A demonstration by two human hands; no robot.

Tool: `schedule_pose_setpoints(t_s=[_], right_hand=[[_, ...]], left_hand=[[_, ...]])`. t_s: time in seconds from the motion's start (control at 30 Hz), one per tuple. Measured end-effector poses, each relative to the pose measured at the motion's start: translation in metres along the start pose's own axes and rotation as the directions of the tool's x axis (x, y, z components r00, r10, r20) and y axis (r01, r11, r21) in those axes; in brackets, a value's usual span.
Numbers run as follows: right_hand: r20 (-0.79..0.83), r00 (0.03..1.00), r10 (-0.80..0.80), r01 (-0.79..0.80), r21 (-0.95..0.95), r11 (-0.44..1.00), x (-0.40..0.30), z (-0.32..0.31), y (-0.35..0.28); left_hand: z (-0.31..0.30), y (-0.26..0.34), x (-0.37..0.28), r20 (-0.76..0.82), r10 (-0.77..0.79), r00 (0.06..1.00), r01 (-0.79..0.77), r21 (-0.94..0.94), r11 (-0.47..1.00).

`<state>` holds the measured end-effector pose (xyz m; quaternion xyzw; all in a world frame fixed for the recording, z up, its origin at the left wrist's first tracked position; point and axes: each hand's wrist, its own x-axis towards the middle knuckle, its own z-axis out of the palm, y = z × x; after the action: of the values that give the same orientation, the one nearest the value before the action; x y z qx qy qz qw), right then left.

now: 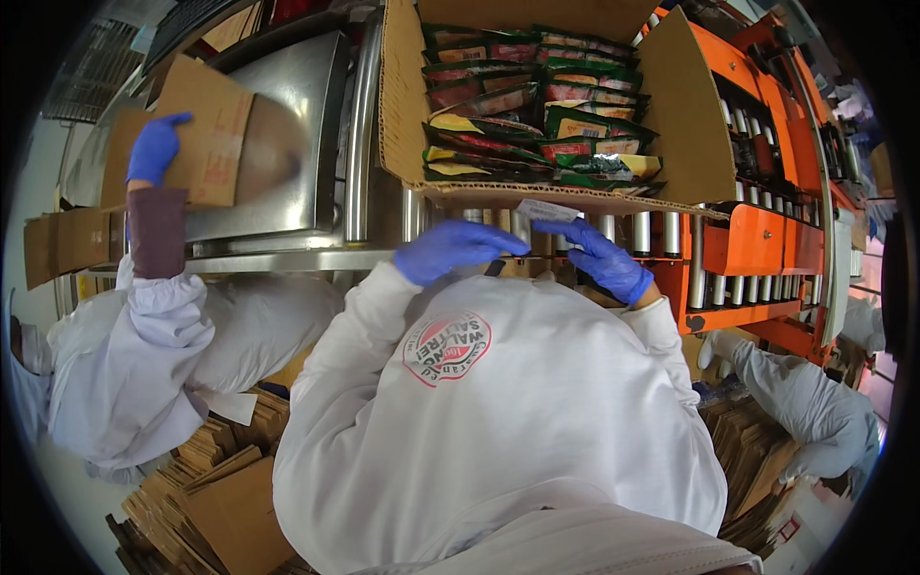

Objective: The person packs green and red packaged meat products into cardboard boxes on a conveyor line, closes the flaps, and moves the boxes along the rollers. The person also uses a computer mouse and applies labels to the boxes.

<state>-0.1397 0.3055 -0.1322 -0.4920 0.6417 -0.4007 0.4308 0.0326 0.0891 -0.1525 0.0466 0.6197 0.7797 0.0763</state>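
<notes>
An open cardboard box stands in front of me, packed with two columns of upright green and red plastic pouches. Below its near wall, my left hand is in a blue glove, fingers stretched to the right; it seems to hold nothing. My right hand, also blue-gloved, points up and left towards it, with a small gap between the fingertips. A white label with print lies at the box's near wall, just above my right fingertips; whether they touch it is unclear.
A co-worker's gloved hand holds a cardboard box at the left, beside a steel platform. An orange roller conveyor runs at the right. Flattened cartons are stacked below left. Another person bends at the lower right.
</notes>
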Motion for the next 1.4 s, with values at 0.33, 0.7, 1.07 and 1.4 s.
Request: schedule_pose_setpoints(t_s=[0.33,0.7,1.07,1.4], right_hand=[[-0.069,0.974,0.214,-0.209,0.075,0.975,-0.01,-0.035,0.036],[0.074,0.956,-0.284,0.29,-0.389,0.874,0.04,-0.183,-0.031],[0.217,0.97,-0.11,0.244,-0.873,0.422,0.149,-0.173,-0.018],[-0.355,0.803,-0.478,-0.091,-0.866,0.491,0.204,-0.188,-0.112]], left_hand=[[0.017,-0.018,0.017,-0.339,-0.078,0.938,0.184,0.293,0.938],[0.022,0.186,0.005,-0.373,0.287,0.882,0.17,0.821,0.545],[-0.027,0.15,0.15,-0.545,-0.041,0.837,0.546,0.837,0.017],[-0.068,0.077,0.171,-0.507,0.26,0.822,0.54,0.838,-0.073]])
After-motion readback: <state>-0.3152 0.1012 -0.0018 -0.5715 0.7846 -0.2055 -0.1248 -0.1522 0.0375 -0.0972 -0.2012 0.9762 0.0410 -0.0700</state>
